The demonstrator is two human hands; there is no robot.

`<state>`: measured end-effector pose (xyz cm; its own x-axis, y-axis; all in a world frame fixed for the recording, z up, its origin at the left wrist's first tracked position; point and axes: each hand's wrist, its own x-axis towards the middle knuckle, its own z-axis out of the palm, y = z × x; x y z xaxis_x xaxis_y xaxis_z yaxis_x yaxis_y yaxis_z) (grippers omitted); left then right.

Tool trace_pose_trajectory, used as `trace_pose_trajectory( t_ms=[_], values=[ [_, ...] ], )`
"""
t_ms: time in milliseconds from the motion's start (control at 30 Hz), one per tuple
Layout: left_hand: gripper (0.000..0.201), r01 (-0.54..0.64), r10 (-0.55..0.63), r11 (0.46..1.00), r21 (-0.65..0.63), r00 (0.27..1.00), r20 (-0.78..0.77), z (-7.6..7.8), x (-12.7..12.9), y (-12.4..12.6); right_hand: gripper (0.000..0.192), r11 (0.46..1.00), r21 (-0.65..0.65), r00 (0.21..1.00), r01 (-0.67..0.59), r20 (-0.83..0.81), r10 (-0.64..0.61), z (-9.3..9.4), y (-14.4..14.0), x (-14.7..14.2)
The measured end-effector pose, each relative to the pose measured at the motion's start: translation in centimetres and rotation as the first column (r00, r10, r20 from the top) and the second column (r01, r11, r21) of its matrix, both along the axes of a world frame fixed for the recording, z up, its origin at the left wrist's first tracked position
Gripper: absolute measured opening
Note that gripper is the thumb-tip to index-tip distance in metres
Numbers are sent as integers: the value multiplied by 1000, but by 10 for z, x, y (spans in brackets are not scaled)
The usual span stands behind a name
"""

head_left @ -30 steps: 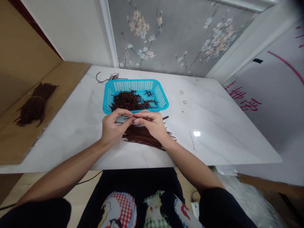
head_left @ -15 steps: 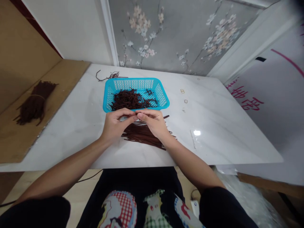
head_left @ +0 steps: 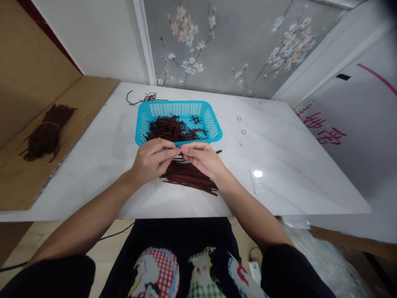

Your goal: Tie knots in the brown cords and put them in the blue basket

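My left hand (head_left: 151, 160) and my right hand (head_left: 203, 158) meet fingertip to fingertip just in front of the blue plastic basket (head_left: 217, 133). Both pinch a small piece of dark brown cord (head_left: 180, 153), mostly hidden by the fingers. Under and behind my hands, a loose row of straight dark brown cords (head_left: 192, 179) lies across the white table, partly covered by the right hand. Inside the basket is a tangled heap of short, knotted-looking brown cords (head_left: 166, 129).
On cardboard (head_left: 74, 118) at the left lies a brown bundle (head_left: 46, 134) bound with a thin band. Loose cord scraps (head_left: 149, 97) lie behind the basket. Several small rubber bands (head_left: 239, 118) and a thin pale strip (head_left: 252, 181) are on the table (head_left: 294, 165) to the right.
My left hand has turned, its fingers now closer together and its thumb lower. The right fingers have shifted slightly around the cord piece. Basket and cords on the table stay put.
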<state>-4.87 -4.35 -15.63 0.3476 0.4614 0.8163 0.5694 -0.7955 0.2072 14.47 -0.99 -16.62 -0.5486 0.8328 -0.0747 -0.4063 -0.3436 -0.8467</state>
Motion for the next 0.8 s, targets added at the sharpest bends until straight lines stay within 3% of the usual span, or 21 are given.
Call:
trace_pose_trajectory(
  t_ms=[100, 167, 233, 333, 433, 600, 733, 800],
  values=[
    [28, 25, -19, 997, 68, 997, -78, 1, -3, 0, 15, 1000, 15, 1000, -3, -12, 3, 3, 0, 2],
    [31, 38, -36, 998, 50, 999, -32, 1, 0, -2, 15, 1000, 17, 999, 19, -28, -19, 6, -1, 2],
    [29, 44, -42, 999, -29, 996, 78, 1, 6, -5, 16, 999, 17, 998, 40, -42, -39, 9, -2, 2],
    [15, 30, 29, 967, -253, 974, 224, 1, 16, -11, 16, 999, 26, 998, 37, -52, -35, 11, -3, 1],
    [8, 58, 98, 881, -470, 949, 299, 3, 22, -17, 15, 999, 33, 998, 24, -57, -22, 10, -3, 1],
    [22, 195, 179, 703, -684, 883, 435, 5, 25, -18, 17, 997, 54, 998, 46, -44, -43, 4, -1, -1],
    [29, 487, 173, 489, -723, 759, 628, 6, 28, -14, 19, 977, 166, 991, 131, 6, -134, 0, -1, -3],
    [30, 559, 180, 447, -698, 708, 683, 6, 28, -12, 17, 955, 238, 981, 180, 30, -192, -1, -2, -4]
  ],
)
